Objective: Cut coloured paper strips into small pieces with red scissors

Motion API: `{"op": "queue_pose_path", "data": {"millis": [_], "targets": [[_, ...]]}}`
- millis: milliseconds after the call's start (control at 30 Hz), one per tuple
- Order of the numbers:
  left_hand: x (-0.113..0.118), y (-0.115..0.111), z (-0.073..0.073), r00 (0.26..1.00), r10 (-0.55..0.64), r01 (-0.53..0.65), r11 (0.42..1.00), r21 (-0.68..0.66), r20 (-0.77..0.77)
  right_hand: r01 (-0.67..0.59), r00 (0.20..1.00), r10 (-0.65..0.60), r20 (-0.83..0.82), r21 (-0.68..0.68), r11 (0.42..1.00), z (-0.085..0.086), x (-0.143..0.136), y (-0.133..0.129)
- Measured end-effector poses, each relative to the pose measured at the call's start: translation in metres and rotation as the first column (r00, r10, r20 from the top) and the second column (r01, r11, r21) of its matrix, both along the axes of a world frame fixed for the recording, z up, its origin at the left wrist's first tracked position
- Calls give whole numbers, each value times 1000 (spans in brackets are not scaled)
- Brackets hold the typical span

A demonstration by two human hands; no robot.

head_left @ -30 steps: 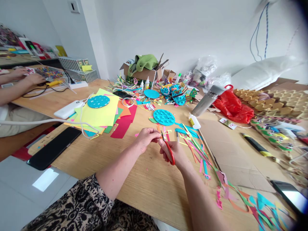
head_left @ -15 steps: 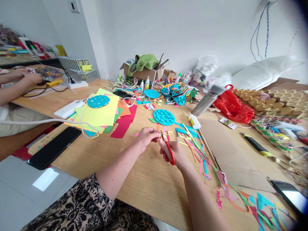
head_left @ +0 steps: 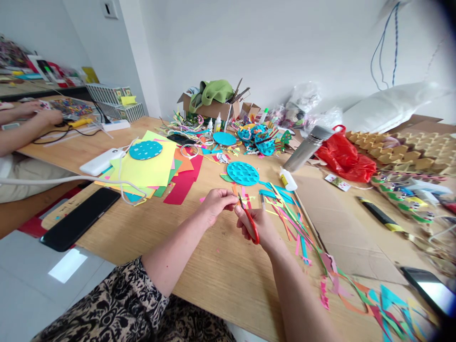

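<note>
In the middle of the head view, my right hand [head_left: 257, 227] is closed around red-handled scissors [head_left: 254, 229]. Their blades point up, away from me, close to the fingertips of my left hand [head_left: 218, 204]. Thumb and forefinger of that left hand pinch a small orange strip of paper [head_left: 234, 189], mostly hidden by the fingers. Just beyond both hands lies a blue paper disc [head_left: 242, 173] with a raised scale pattern. Thin coloured paper strips [head_left: 285, 213] are scattered right of my right hand.
Coloured paper sheets [head_left: 149, 166] with a dotted blue disc [head_left: 146, 150] lie left, near a black phone [head_left: 81, 218]. At right are a glue bottle [head_left: 288, 180], a steel flask [head_left: 308, 148], cardboard [head_left: 342, 228] and a utility knife [head_left: 379, 213]. Another person's hands [head_left: 46, 115] work far left.
</note>
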State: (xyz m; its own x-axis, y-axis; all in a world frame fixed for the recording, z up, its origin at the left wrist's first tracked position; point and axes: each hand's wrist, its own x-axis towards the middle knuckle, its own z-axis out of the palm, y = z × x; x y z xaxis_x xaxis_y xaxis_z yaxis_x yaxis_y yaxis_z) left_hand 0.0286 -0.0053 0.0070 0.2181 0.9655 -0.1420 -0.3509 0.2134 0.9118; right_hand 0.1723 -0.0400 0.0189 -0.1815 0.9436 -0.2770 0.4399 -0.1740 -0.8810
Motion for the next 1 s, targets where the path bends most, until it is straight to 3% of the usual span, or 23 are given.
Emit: {"op": "queue_pose_path", "data": {"millis": [1000], "targets": [[-1, 3, -4, 996, 47, -49, 999, -12, -80, -35, 997, 33, 71, 20, 999, 3, 0, 0]]}}
